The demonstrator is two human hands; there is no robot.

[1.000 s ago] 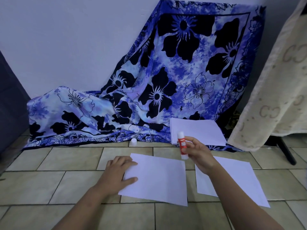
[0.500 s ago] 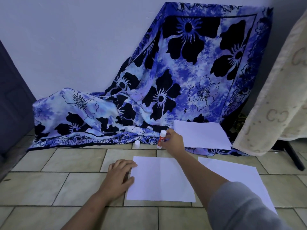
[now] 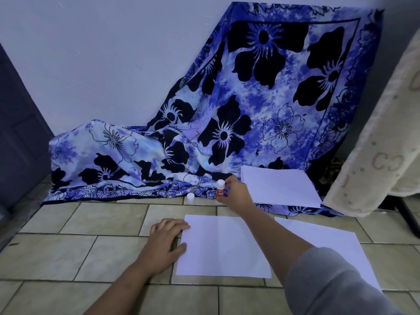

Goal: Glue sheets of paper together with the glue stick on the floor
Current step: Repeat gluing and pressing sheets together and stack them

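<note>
A white sheet of paper (image 3: 223,246) lies on the tiled floor in front of me. My left hand (image 3: 167,241) rests on the floor with its fingers flat on the sheet's left edge. A second sheet (image 3: 354,248) lies to the right, partly under my right arm. My right hand (image 3: 237,194) reaches forward and holds the red and white glue stick (image 3: 220,192) upright on the floor at the cloth's edge. The stick's white cap (image 3: 191,198) stands just to its left. A stack of white paper (image 3: 278,186) lies on the cloth beyond my right hand.
A blue floral cloth (image 3: 204,137) drapes from the wall onto the floor behind the work. A cream patterned fabric (image 3: 381,142) hangs at the right over a dark stand leg (image 3: 409,214). A dark door (image 3: 18,137) stands at the left.
My right hand carried the glue stick from above the front sheet forward and left, and now sets it upright on the floor near the cap. My left hand stayed on the sheet.
</note>
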